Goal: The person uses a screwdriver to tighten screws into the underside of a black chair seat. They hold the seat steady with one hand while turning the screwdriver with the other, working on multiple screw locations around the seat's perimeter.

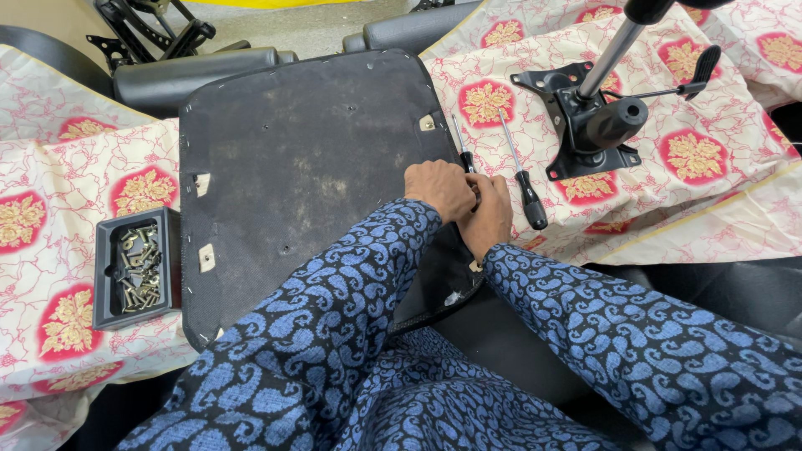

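1. Both of my hands are bunched together at the right edge of the upturned black seat base (309,167). I judge the step in hand to be fastening work at that edge, with a driver being taken up or set to a fixing there.
2. My left hand (440,189) lies knuckles up, fingers curled closed; it sits over the butt of the nearer screwdriver (462,149), whose thin shaft runs away toward the far side. Whether the fingers really grip its handle is hidden, so I cannot tell.
3. My right hand (491,217) presses against the left one, fingers bent inward. What they pinch, if anything, I cannot make out.
4. A second screwdriver (525,185) with a black handle lies free on the patterned cloth (702,200), just right of my hands.
5. My judgement of the next move: it calls for a firm hold on one driver and its tip seated squarely at the seat edge, with the other hand steadying the base.
6. Count: two screwdrivers; one seat base; one black tray of brass-coloured screws (136,269) on the left, too many to count; one chair tilt mechanism (589,121) with its metal column and lever, far right; two hands, both mine.
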